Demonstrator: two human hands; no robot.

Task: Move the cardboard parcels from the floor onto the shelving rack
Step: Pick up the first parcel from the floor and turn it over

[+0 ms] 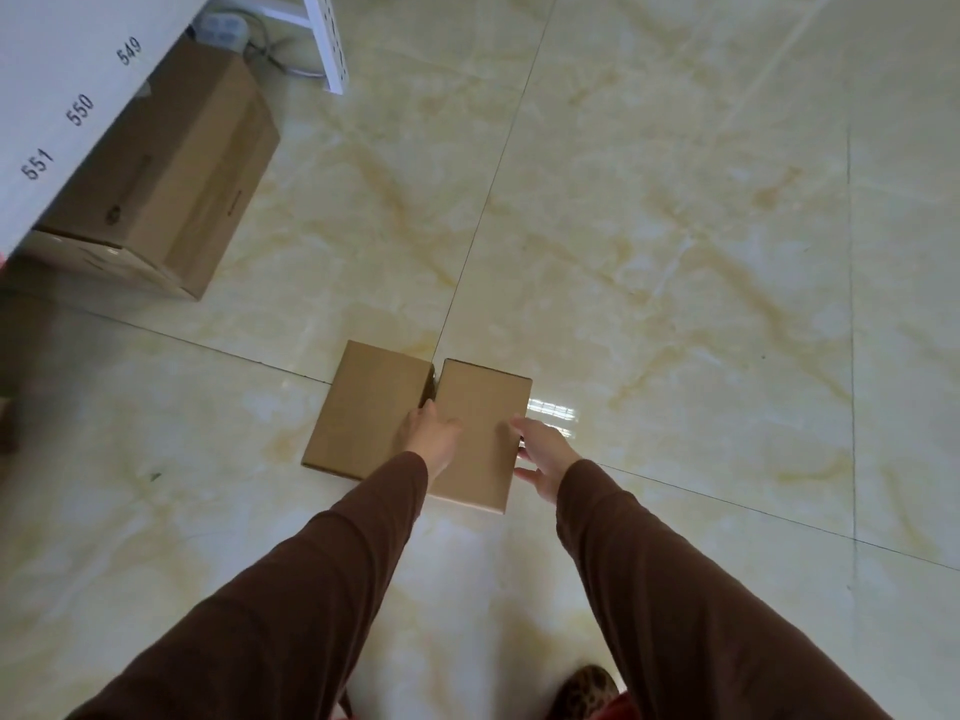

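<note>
Two flat brown cardboard parcels lie side by side on the glossy tiled floor in front of me. The left parcel (363,407) rests flat. My left hand (431,433) reaches into the narrow gap between them and presses on the left side of the right parcel (483,402). On that parcel's right edge sits my right hand (540,452), thumb on top and fingers down the side, so the parcel is clamped between both hands. The white shelving rack (62,96), labelled 549, 550 and 551, juts in at the upper left.
A large cardboard box (176,179) sits on the floor under the rack's lowest shelf. Behind it are a power strip (223,28) with cables and a perforated white rack leg (324,39). A patterned slipper (587,691) shows at the bottom edge.
</note>
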